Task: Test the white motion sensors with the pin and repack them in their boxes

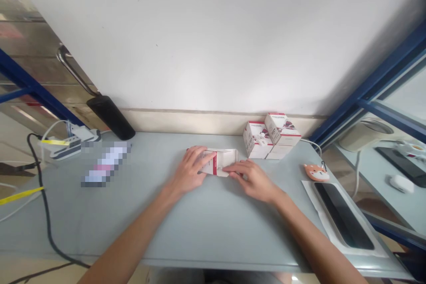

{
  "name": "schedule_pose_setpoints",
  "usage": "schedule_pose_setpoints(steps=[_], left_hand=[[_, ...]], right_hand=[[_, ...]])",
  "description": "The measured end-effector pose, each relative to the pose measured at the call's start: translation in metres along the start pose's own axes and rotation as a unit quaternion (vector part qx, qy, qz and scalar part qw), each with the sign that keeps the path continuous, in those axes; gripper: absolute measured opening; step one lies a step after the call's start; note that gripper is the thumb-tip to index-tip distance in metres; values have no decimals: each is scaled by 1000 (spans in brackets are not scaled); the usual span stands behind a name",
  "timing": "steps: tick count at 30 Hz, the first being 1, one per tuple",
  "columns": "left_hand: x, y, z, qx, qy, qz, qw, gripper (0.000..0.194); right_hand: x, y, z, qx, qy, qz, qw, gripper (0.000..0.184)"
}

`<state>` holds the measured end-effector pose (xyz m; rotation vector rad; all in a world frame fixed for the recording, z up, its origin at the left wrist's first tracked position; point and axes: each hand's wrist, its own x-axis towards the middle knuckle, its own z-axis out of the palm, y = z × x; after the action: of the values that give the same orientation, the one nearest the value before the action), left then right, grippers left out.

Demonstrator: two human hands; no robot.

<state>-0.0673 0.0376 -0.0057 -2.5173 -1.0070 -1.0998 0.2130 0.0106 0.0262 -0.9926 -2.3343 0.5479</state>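
Observation:
A small white cardboard box (209,167) with a red band lies on the grey table between my hands, its right end showing unfolded flaps. My left hand (190,171) grips the box's left end, thumb along the near side and fingers over the top. At the right end, the fingers of my right hand (251,178) are pressed together on the flap (227,159). Whatever may be inside the box is hidden. Behind my right hand stand several similar red and white boxes (271,137), closed and packed side by side.
On the right are an orange animal-faced pouch (316,171) and a dark-screened device (342,215) on white paper. To the left lie a pixelated object (106,164), a power strip (76,144) with cables, and a black padded stand (111,116). A white wall (213,44) rises behind.

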Motion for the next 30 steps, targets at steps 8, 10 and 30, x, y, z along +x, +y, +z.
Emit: schedule_pose_setpoints(steps=[8,10,30], left_hand=[[4,7,-1,26,-8,49,998,85],[4,10,0,30,-4,54,998,86],[1,-27,-14,19,-20,-51,998,60]], right_hand=[[1,4,18,-84,35,26,996,18],[1,7,26,-151,71,22,986,13],[2,16,13,34,300,81,950,11]])
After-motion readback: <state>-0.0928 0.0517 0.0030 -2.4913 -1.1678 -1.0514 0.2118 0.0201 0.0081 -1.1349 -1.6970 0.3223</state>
